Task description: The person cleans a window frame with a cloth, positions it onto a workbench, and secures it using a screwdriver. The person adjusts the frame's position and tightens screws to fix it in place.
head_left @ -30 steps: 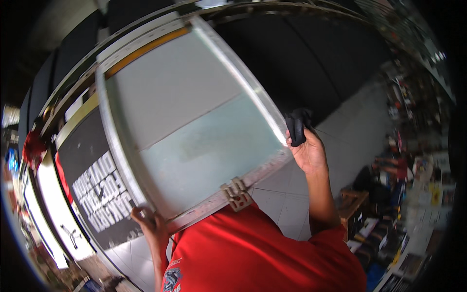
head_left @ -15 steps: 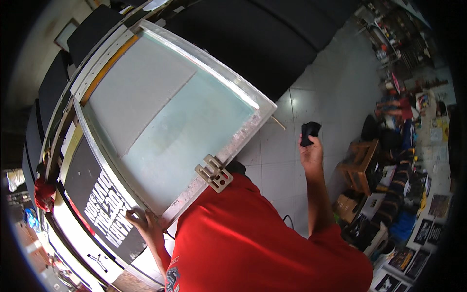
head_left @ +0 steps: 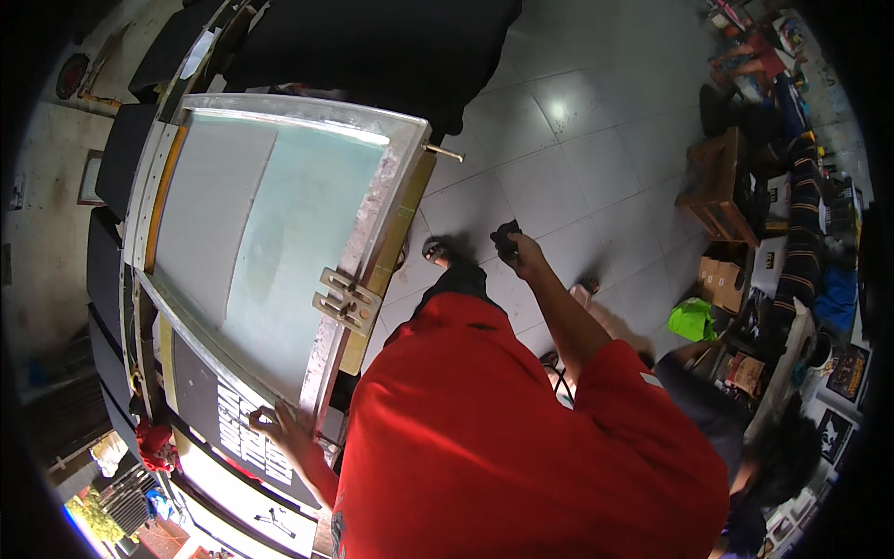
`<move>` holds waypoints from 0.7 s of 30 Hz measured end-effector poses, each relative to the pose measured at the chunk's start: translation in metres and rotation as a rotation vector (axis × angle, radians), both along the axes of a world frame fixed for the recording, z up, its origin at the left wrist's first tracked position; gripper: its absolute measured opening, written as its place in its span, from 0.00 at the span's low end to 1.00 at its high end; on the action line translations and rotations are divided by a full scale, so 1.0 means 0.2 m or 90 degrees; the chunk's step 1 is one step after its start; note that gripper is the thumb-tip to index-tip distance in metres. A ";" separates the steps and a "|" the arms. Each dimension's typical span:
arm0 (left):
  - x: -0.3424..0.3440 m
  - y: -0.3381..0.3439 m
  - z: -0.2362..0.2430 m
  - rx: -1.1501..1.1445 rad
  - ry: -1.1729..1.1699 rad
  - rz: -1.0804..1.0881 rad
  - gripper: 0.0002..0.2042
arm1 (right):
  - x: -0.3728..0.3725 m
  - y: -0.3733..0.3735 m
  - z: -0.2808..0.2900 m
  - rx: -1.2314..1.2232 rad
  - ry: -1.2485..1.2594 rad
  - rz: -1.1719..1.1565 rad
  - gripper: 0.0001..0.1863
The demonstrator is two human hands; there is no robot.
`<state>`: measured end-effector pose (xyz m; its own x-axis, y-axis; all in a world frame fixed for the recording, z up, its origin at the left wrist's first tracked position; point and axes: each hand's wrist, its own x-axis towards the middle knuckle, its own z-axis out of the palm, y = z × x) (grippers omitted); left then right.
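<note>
A pale metal screen frame (head_left: 358, 233), with mint-green mesh and a grey section, sits on the rail assembly to my left. A slotted metal bracket (head_left: 346, 298) is fixed on its near bar. My left hand (head_left: 284, 429) has curled fingers at the frame's lower corner, beside a dark board (head_left: 200, 377) with white print. My right hand (head_left: 521, 253) grips a bunched black cloth (head_left: 505, 238) out over the tiled floor, apart from the frame.
Black padded boards (head_left: 372, 42) line the rails. Pale tiled floor (head_left: 568, 168) runs along my right. A wooden stool (head_left: 717, 177), cardboard box (head_left: 722, 275) and green bag (head_left: 689, 321) stand there. A dark-haired person (head_left: 782, 452) is close at lower right; another (head_left: 764, 61) is farther off.
My right hand has drawn away from the frame with the cloth. The view has swung, putting the frame farther left. Another person has appeared at lower right. My left hand stays at the corner.
</note>
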<state>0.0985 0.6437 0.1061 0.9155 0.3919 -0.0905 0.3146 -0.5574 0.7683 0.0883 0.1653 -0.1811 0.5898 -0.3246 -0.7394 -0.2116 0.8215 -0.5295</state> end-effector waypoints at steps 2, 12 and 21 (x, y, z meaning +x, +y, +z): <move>0.02 -0.14 0.11 -0.083 0.026 0.073 0.18 | 0.01 0.02 -0.01 -0.059 0.049 0.043 0.18; 0.07 -0.14 0.14 -0.131 0.031 0.107 0.20 | 0.27 0.27 -0.40 -0.094 0.057 0.199 0.17; 0.11 -0.18 0.18 0.042 0.019 0.091 0.18 | 0.73 0.66 -0.38 -0.375 0.247 0.438 0.31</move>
<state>0.1206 0.6087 0.1417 0.8475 0.5237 -0.0865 0.4163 -0.5548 0.7203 0.2342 0.2971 -0.2564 0.5392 -0.3801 -0.7516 -0.7902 0.0805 -0.6076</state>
